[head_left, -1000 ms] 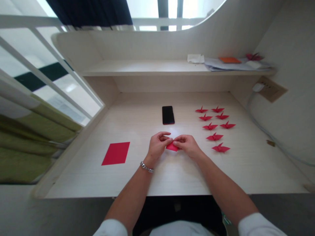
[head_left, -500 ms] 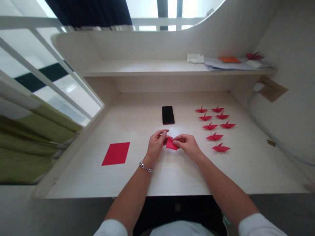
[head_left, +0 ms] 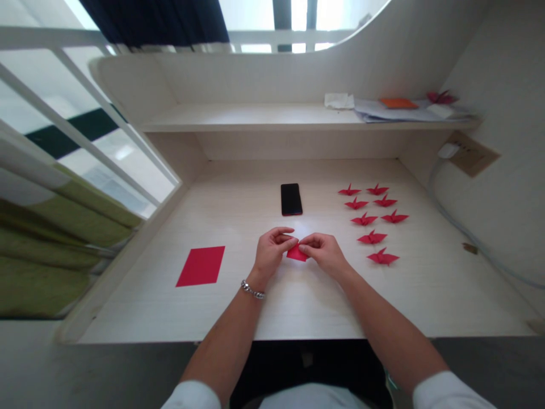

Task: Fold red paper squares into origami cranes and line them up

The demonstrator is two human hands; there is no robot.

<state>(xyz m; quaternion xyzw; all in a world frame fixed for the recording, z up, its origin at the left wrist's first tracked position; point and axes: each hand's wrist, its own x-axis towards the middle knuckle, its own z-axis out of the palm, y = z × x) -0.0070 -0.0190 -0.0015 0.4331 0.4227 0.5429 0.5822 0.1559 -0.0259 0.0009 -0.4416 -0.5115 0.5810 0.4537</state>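
Observation:
A small folded piece of red origami paper [head_left: 297, 253] is held just above the desk between both my hands. My left hand [head_left: 272, 248] pinches its upper left side with thumb and fingers, and a silver chain bracelet circles that wrist. On the other side, my right hand [head_left: 323, 250] grips the paper's right edge between thumb and forefinger. My fingertips cover part of the folds. Flat on the desk to the left lies a square sheet of red paper [head_left: 201, 266]. Several folded red paper cranes [head_left: 372, 237] stand in two columns to the right.
A black phone [head_left: 291, 199] lies beyond my hands. The shelf [head_left: 238, 116] above carries papers [head_left: 370, 111], an orange piece [head_left: 399, 103] and a dark red crane [head_left: 441, 97]. At right, a cable [head_left: 460, 227] runs from a wall socket [head_left: 472, 153]. A railing borders the left side.
My left thumb has shifted right onto the top of the folded paper, covering more of its upper corner. My right hand stays nearly in place.

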